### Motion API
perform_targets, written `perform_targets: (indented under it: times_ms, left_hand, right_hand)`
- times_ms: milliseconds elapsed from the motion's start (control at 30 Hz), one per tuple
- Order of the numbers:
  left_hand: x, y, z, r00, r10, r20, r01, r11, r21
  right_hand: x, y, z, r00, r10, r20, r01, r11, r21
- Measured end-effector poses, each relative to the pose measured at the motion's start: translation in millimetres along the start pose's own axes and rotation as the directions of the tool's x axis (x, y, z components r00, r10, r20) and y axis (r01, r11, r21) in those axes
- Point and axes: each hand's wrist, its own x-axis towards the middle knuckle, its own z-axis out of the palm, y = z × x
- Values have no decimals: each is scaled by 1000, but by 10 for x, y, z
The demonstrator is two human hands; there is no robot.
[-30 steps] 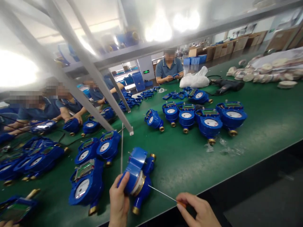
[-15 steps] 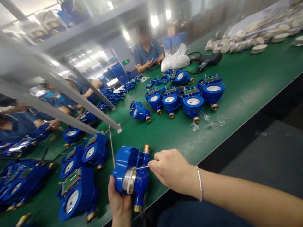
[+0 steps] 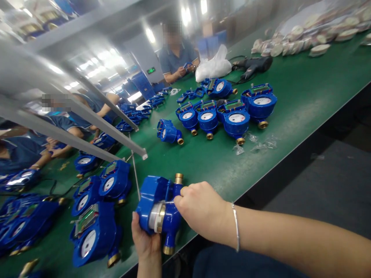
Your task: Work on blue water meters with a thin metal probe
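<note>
A blue water meter [image 3: 172, 220] with brass threaded ends is tipped on its side, its clear and cream collar showing between the cap and the pipe body. My left hand [image 3: 147, 241] is closed around its cap from below, thumb on the near side. Against the pipe body, my right hand [image 3: 199, 206] is closed in a pinch. A thin, pale, wire-like piece [image 3: 169, 202] runs from the collar to these fingers; its exact kind is unclear and its end is hidden by the hand.
Several open water meters [image 3: 207, 117] stand beyond on the green table [image 3: 214, 162], with plastic scraps beside them. More meters [image 3: 92, 235] sit at left. Metal shelf posts [image 3: 136, 148] rise close by. A heat gun [image 3: 255, 66], white bag [image 3: 214, 67] and co-workers [image 3: 178, 58] are farther back.
My right hand has moved slightly left, closer to the meter, and less of the thin piece shows. My left hand keeps its hold. The whole view has shifted a little.
</note>
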Motion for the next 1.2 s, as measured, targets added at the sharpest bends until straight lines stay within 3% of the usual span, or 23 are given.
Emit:
perform_targets:
  times_ms: [167, 467, 633, 833, 1100, 1200]
  left_hand:
    - [27, -17, -29, 999, 36, 14, -36, 999, -2]
    - [-10, 11, 9, 999, 54, 5, -54, 997, 53]
    - [5, 2, -12, 998, 65, -3, -65, 997, 42]
    - [8, 8, -28, 997, 72, 12, -73, 996, 44]
    - [-54, 24, 33, 999, 45, -17, -45, 999, 29]
    - [-64, 34, 59, 998, 31, -52, -30, 999, 13]
  right_hand:
    - [-10, 33, -101, 1000, -6, 13, 6, 1000, 19]
    - [-1, 66, 207, 997, 32, -69, -26, 996, 83]
    - [-122, 32, 126, 993, 62, -103, -55, 996, 67]
    - [-58, 67, 115, 996, 60, -67, -54, 995, 89]
    - [4, -6, 501, 994, 48, -94, -34, 989, 147]
    - [-20, -23, 528, 992, 70, -109, -53, 987, 153]
